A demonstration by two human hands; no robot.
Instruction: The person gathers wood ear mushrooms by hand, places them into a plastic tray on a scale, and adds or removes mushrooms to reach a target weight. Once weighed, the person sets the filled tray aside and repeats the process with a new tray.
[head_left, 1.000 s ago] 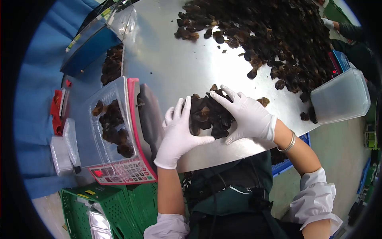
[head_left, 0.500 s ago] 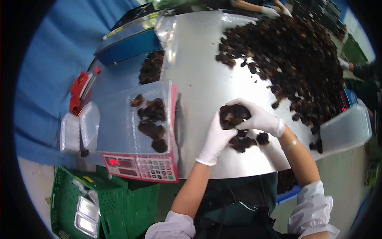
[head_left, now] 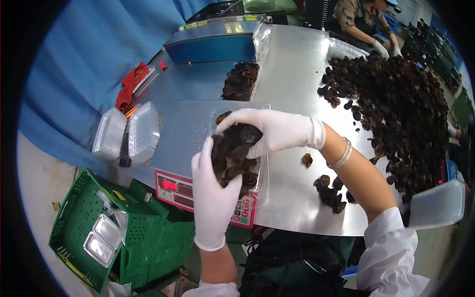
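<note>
Both hands wear white gloves and meet over a clear plastic tray (head_left: 263,178) on the pink-edged digital scale (head_left: 170,198). From the right, my right hand (head_left: 277,131) curls over dark fungus-like pieces (head_left: 232,143), thumb and fingers around them. My left hand (head_left: 213,193) cups the near left side of the same pieces, its fingers blurred slightly. The pieces hide much of the tray. Part of the scale's keypad is covered by my left hand. Its red display is lit. Several loose pieces (head_left: 329,193) lie on the metal table (head_left: 282,208) to the right.
A large dark heap (head_left: 396,109) covers the table's right side. Behind it are a co-worker's gloved hands (head_left: 388,50). A blue-fronted metal box (head_left: 210,49) stands at the back. Clear trays (head_left: 143,132) sit left, green crates (head_left: 89,222) below left, and a translucent container (head_left: 438,204) at right.
Both hands have moved left from over the table to the tray on the scale, bringing a clump of dark pieces. The view has shifted, showing more of the co-worker.
</note>
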